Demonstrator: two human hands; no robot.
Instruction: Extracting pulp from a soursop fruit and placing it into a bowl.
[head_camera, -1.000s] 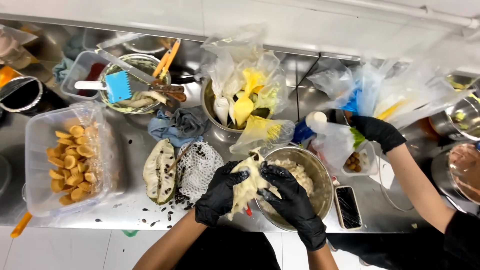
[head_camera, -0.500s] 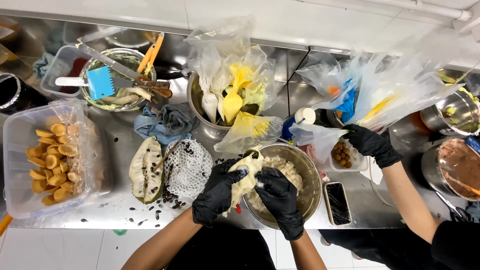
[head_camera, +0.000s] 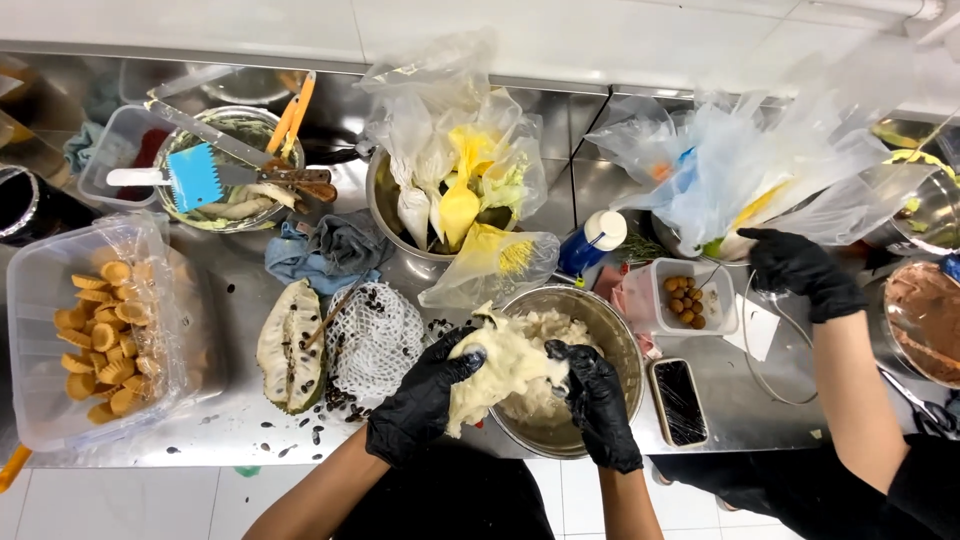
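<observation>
Both of the person's hands wear black gloves and together grip a lump of pale, creamy fruit pulp (head_camera: 505, 372) held over the rim of a metal bowl (head_camera: 618, 335). The left hand (head_camera: 425, 400) is curled around the lump's left side, fingers wrapped over it; the right hand (head_camera: 598, 398) clasps its right end with bent fingers. More of the same white pulp lies in the bowl beneath.

Just left of the bowl lies a white net sleeve (head_camera: 377, 338), and beside that a cut-open fruit half (head_camera: 290, 345) with dark seeds in its flesh. Loose black seeds (head_camera: 318, 435) are scattered over the steel counter (head_camera: 230, 290) near them. A crumpled blue-grey cloth (head_camera: 325, 250) sits behind the fruit. Further left stands a clear plastic tub (head_camera: 40, 300) holding small orange tart shells (head_camera: 105, 340).

Behind the bowl, a steel pot (head_camera: 385, 205) is stuffed with clear bags of yellow and white filling. To its left, a glass bowl (head_camera: 225, 165) carries a blue scraper (head_camera: 192, 176) and a long knife (head_camera: 235, 150) across it.

On the right, a dark phone (head_camera: 682, 400) lies flat beside the metal bowl, near a small clear box of brown balls (head_camera: 685, 297). A co-worker's black-gloved hand (head_camera: 800, 270) reaches toward a heap of plastic bags (head_camera: 750, 180).

The counter meets a white tiled wall (head_camera: 620, 40) at the back; white floor tiles (head_camera: 140, 505) show below its front edge.
</observation>
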